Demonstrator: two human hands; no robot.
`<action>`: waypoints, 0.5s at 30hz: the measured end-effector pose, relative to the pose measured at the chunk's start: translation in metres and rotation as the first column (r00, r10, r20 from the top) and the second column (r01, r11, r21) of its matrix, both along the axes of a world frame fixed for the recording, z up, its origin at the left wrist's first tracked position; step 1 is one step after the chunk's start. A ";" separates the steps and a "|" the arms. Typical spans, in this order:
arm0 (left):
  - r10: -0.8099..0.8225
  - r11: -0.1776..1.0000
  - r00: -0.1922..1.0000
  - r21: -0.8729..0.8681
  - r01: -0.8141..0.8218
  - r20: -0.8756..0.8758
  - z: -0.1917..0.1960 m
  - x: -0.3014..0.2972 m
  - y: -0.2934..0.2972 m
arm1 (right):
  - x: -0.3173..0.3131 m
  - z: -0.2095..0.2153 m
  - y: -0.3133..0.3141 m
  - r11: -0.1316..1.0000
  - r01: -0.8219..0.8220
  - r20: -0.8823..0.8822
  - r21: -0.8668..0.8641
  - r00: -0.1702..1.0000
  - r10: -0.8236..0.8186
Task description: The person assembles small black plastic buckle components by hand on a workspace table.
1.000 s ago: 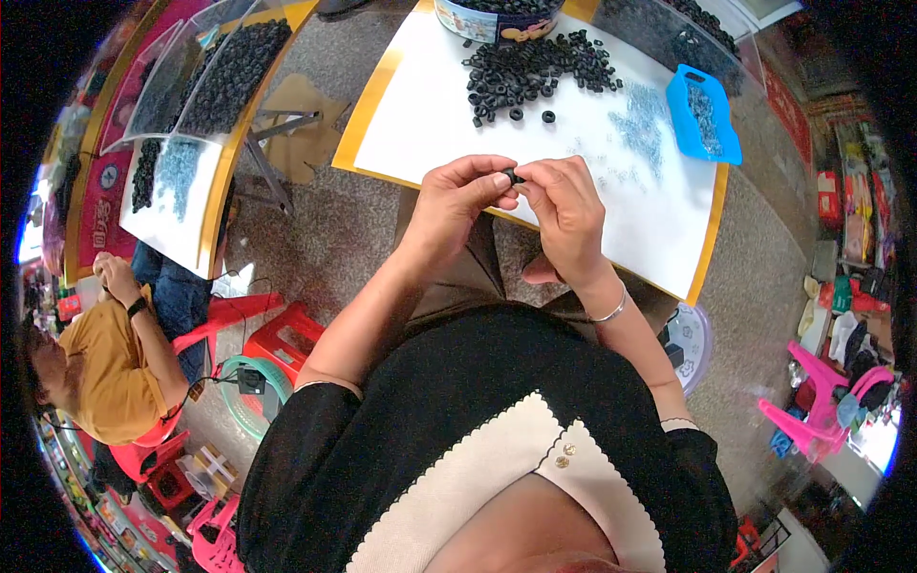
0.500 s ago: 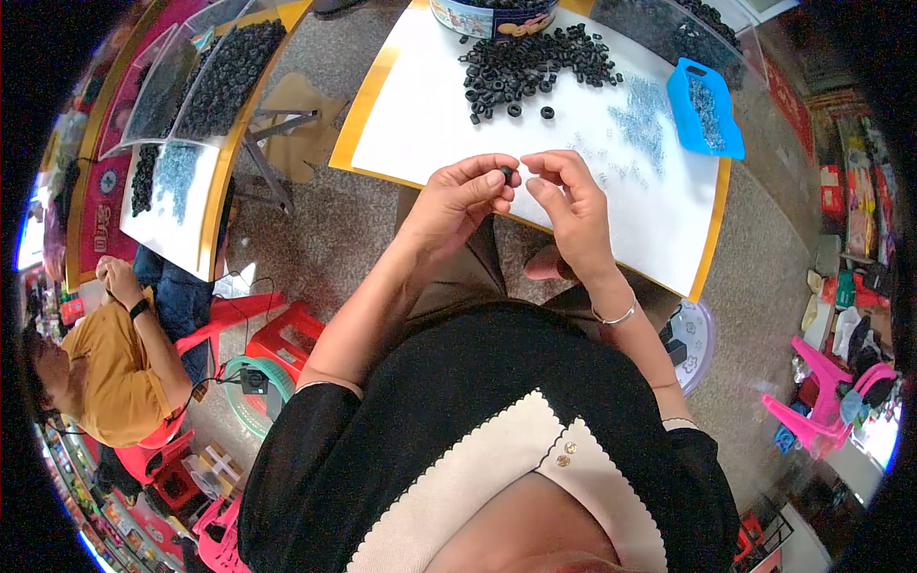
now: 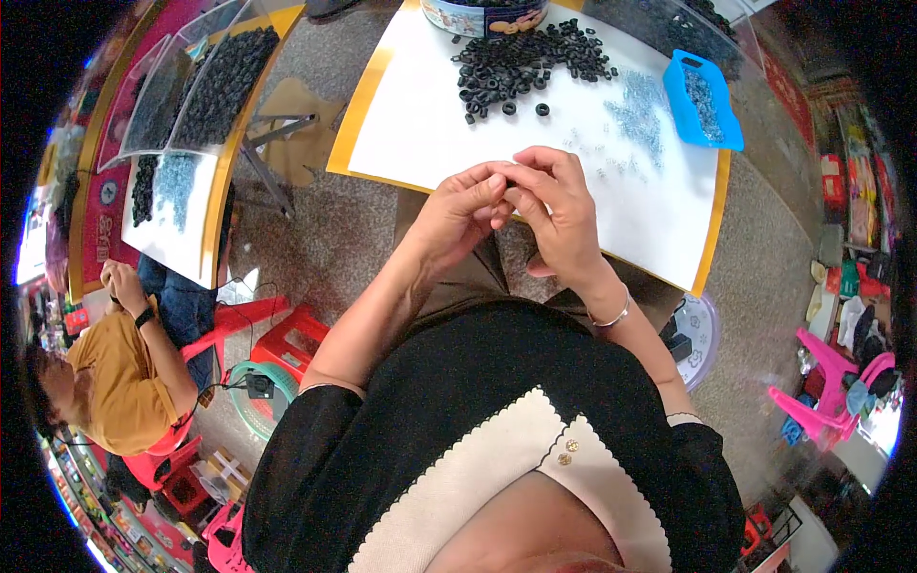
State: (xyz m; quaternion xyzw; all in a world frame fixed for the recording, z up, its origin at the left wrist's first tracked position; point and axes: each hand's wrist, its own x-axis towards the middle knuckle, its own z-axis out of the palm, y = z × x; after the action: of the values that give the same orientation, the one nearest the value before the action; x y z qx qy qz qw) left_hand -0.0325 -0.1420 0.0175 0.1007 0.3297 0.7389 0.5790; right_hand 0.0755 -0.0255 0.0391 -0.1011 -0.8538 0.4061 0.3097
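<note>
Over the front edge of the white-topped table (image 3: 411, 105), my two hands meet at the fingertips. My left hand (image 3: 454, 212) is closed in a pinch on a small black ring-shaped part (image 3: 512, 184), mostly covered by the fingers now. Against it presses my right hand (image 3: 565, 215), thumb and forefinger closed; whatever sits between them is hidden. Beyond the hands lies a heap of black rings (image 3: 521, 72), with a few loose ones near it. To its right, tiny clear bluish pieces (image 3: 638, 115) are spread on the table, beside a blue tray (image 3: 723, 139) holding more of them.
A round tub (image 3: 482, 21) stands at the table's far edge. On the left, another table (image 3: 162, 234) carries clear bins of black parts (image 3: 229, 86). A person in a mustard shirt (image 3: 124, 382) sits there. Red stools (image 3: 291, 339) and a green basket (image 3: 253, 406) stand between.
My right hand has moved left and its fingertips now meet the left hand's at the black part. The left hand keeps its pinch in nearly the same place.
</note>
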 end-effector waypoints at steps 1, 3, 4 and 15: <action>-0.039 0.999 0.999 0.023 0.038 0.039 -0.002 -0.001 -0.001 | 0.002 0.000 0.004 0.998 -0.048 0.011 -0.042 0.999 0.048; -0.081 0.994 0.993 0.082 0.074 0.081 -0.007 -0.002 0.000 | 0.004 0.001 0.009 0.992 -0.094 0.020 -0.084 0.995 0.096; -0.122 0.985 0.985 0.141 0.104 0.121 -0.008 -0.002 0.000 | 0.004 0.001 0.011 0.993 -0.096 0.030 -0.062 0.995 0.098; 0.135 0.990 0.991 -0.037 -0.136 -0.016 -0.005 0.004 0.003 | 0.006 0.001 0.005 0.998 0.037 0.015 -0.045 0.999 -0.036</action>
State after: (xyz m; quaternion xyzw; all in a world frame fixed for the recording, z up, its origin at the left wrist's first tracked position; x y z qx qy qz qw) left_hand -0.0289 -0.1390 0.0127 0.0720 0.3536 0.7694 0.5271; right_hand 0.0815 -0.0203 0.0402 -0.1266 -0.8445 0.4191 0.3086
